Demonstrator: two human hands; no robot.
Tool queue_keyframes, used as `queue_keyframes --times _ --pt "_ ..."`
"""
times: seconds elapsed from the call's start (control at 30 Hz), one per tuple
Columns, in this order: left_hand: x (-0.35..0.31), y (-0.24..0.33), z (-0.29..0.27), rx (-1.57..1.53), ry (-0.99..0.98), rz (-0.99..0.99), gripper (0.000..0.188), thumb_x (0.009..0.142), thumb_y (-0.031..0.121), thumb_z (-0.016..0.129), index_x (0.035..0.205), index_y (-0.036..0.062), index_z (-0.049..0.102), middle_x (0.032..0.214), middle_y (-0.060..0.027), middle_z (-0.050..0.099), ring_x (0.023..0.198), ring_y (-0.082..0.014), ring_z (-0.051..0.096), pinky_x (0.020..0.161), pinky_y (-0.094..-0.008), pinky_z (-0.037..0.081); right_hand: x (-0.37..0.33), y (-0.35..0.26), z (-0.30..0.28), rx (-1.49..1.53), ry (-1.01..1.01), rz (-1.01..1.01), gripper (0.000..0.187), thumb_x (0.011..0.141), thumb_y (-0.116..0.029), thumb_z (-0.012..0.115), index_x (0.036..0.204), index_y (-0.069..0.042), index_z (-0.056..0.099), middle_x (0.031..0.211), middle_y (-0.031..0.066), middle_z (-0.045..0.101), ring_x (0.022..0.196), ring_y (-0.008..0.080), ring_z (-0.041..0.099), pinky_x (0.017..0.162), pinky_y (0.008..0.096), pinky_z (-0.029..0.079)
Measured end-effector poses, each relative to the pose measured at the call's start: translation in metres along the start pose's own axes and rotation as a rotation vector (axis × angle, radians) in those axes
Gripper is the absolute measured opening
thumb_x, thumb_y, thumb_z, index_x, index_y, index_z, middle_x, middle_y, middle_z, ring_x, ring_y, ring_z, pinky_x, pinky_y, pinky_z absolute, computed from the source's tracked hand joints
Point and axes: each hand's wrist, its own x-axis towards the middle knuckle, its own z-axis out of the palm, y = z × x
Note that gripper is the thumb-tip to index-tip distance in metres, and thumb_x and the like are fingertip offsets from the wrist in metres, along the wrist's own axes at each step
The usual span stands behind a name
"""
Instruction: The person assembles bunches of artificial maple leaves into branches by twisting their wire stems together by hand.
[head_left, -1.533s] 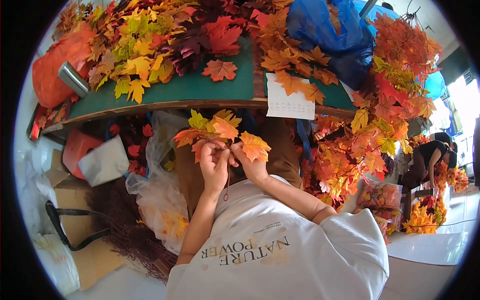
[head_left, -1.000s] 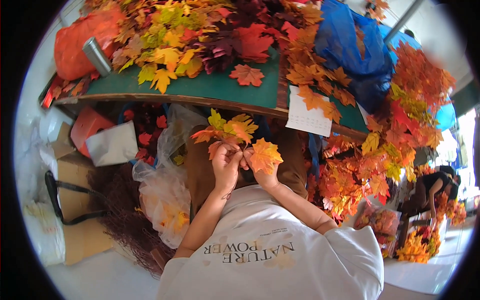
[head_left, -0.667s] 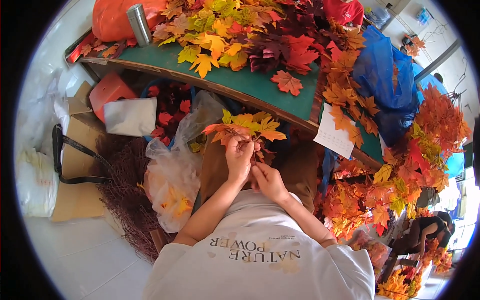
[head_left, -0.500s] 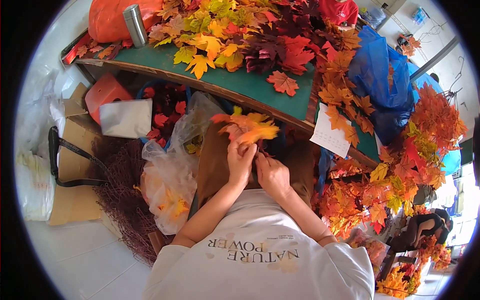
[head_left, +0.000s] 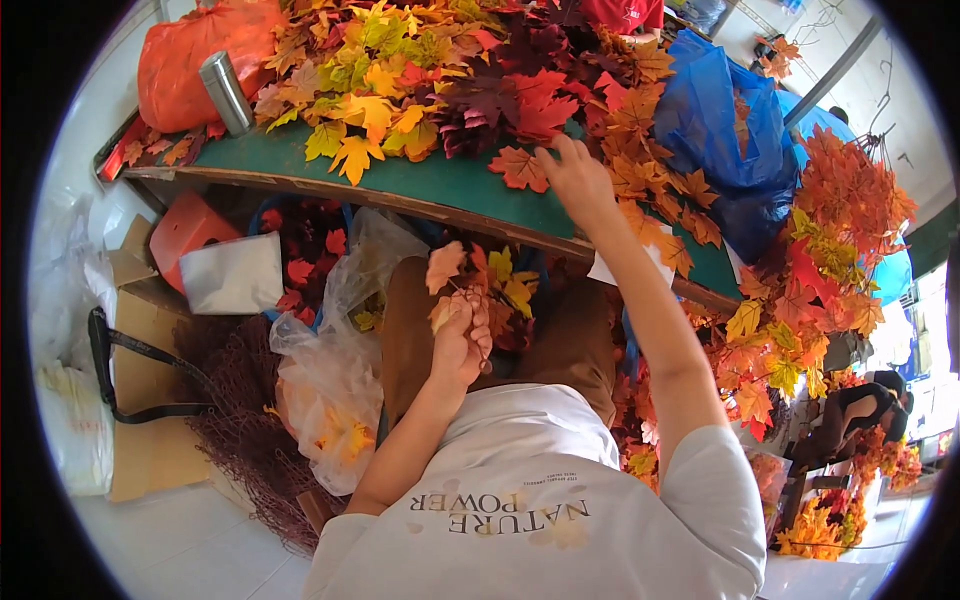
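My left hand point(head_left: 462, 338) is closed over my lap around the thin stem of an artificial maple leaf spray. Its leaves point(head_left: 445, 266) are pale orange, red and yellow and spread beyond the fingers. My right hand point(head_left: 582, 185) is stretched over the green tabletop point(head_left: 450, 190), fingers apart. Its fingertips are at the right edge of a single red-orange maple leaf point(head_left: 518, 169) lying flat there; whether they touch it I cannot tell. Behind lies a heap of loose yellow leaves point(head_left: 365, 115), with dark red leaves point(head_left: 480, 105) beside it.
A steel flask point(head_left: 226, 92) and an orange bag point(head_left: 205, 65) stand at the table's left. On the right are a blue plastic bag point(head_left: 720, 120), a white paper sheet point(head_left: 605, 268) and hanging leaf bunches point(head_left: 840, 190). Clear plastic bags point(head_left: 320, 390) sit beside my left leg.
My right hand has left the spray at my lap and reached up to the tabletop leaf. My left hand keeps the spray, now slightly lower and turned. The view has shifted a little.
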Motion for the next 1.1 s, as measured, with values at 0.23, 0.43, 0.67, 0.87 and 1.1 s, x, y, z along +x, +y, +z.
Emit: queue_keyframes --times 0.23,0.43,0.67,0.87,1.1 --pt "-0.004 0.002 0.006 0.044 0.123 0.001 0.011 0.095 0.019 0.047 0.097 0.0105 0.053 0.075 0.0016 0.051 0.057 -0.0074 0.044 0.052 -0.0202 0.039 0.022 0.036 0.048 -0.181 0.022 -0.395 0.015 0.07 -0.015 0.056 0.083 -0.009 0.061 0.088 0.0038 0.047 0.081 0.0177 0.051 0.061 0.0272 0.049" --pt "0.002 0.009 0.001 0.086 0.043 0.028 0.023 0.089 0.006 0.051 0.11 0.0007 0.056 0.079 -0.0003 0.054 0.06 -0.009 0.049 0.052 -0.0213 0.041 0.012 0.045 0.024 -0.121 0.036 -0.436 0.015 0.073 -0.014 0.055 0.085 -0.008 0.061 0.084 0.0038 0.051 0.081 0.0193 0.054 0.066 0.0291 0.049" --pt "-0.003 0.006 0.016 0.168 0.031 0.0 0.025 0.087 0.005 0.055 0.112 0.0001 0.056 0.078 0.0 0.053 0.061 -0.0091 0.05 0.051 -0.0203 0.042 0.003 0.099 0.006 0.3 0.132 0.299 0.014 0.078 -0.018 0.064 0.085 -0.007 0.065 0.081 0.0095 0.064 0.076 0.0298 0.063 0.064 0.0374 0.051" --pt "-0.006 0.002 0.017 0.16 0.002 -0.027 0.025 0.088 0.005 0.056 0.112 -0.0015 0.056 0.078 0.0005 0.053 0.062 -0.0096 0.051 0.052 -0.0207 0.043 0.029 0.14 -0.009 0.858 -0.375 0.815 0.022 0.08 -0.012 0.068 0.096 0.004 0.063 0.084 0.006 0.065 0.071 0.0147 0.063 0.058 0.0227 0.05" --pt "-0.011 0.002 0.022 0.218 0.004 0.039 0.02 0.086 0.005 0.059 0.107 0.0013 0.058 0.079 0.0 0.055 0.066 -0.0097 0.055 0.054 -0.0204 0.047 0.025 0.164 -0.017 1.94 -0.045 1.066 0.016 0.085 -0.005 0.061 0.099 0.003 0.061 0.09 0.0066 0.064 0.075 0.011 0.061 0.065 0.0182 0.055"
